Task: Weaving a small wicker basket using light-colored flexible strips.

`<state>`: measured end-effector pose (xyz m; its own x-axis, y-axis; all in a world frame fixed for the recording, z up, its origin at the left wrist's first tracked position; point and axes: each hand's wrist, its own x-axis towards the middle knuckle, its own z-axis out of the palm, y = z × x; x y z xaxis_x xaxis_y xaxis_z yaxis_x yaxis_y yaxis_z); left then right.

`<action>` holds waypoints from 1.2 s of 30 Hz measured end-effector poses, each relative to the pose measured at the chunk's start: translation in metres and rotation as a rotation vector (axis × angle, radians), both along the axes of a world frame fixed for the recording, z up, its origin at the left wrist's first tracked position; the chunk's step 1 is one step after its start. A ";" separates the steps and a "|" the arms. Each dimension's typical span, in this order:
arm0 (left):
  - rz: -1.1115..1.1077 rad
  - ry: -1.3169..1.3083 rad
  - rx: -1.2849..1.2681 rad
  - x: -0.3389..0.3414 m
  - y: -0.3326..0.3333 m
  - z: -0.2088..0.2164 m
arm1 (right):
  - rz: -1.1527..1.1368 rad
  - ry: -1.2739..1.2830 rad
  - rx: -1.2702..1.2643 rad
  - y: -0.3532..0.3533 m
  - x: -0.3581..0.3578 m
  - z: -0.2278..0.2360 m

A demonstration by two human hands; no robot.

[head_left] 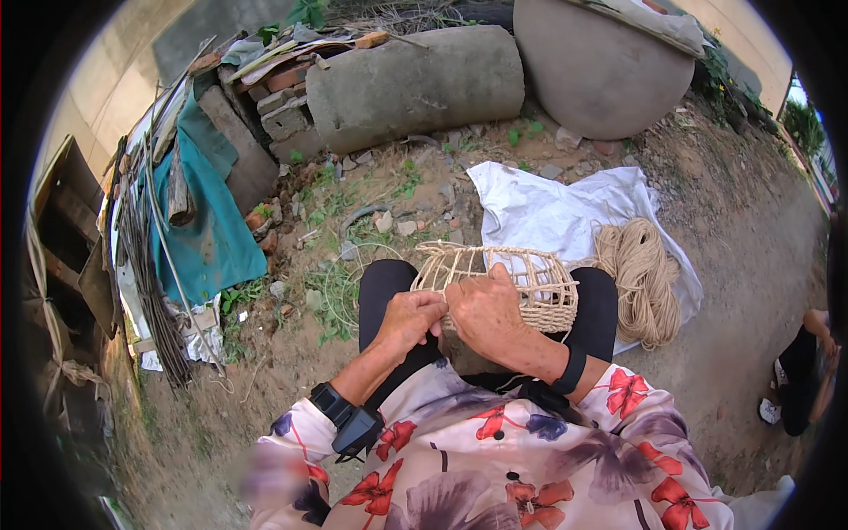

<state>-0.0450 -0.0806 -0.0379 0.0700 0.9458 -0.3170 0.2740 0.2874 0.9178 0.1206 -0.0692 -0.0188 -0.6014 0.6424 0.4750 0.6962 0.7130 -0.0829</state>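
A partly open-meshed basket (552, 296) of beige cord lies sideways across my knees, its close-woven part to the right and its looser frame to the left. My right hand (484, 309) is closed over the basket's near side, thumb on top. Against it, my left hand (412, 320) pinches a cord strand at the basket's left edge; the fingertips meet there and hide most of the strand. A big coil of beige cord (640, 283) rests right of the basket on a white sheet (543, 208).
A broken concrete pipe (415, 88) and a large grey rounded vessel (601, 75) lie at the back. Bricks, a teal cloth (201, 212) and thin sticks (150, 274) pile up at left. Another person (806, 371) sits at far right. Stones and weeds dot the dirt ground.
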 end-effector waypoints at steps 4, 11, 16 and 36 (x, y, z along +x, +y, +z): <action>0.037 0.032 0.040 0.000 -0.004 0.004 | 0.093 0.107 -0.025 0.001 0.013 0.008; -0.033 0.130 0.307 -0.031 -0.002 0.006 | -0.045 0.682 -0.246 -0.011 0.080 0.046; 0.098 -0.702 0.131 -0.030 -0.014 -0.001 | -0.170 0.961 -0.375 -0.002 0.118 0.017; 0.320 0.610 0.224 -0.139 -0.034 -0.051 | -0.003 0.582 -0.246 -0.020 0.097 0.001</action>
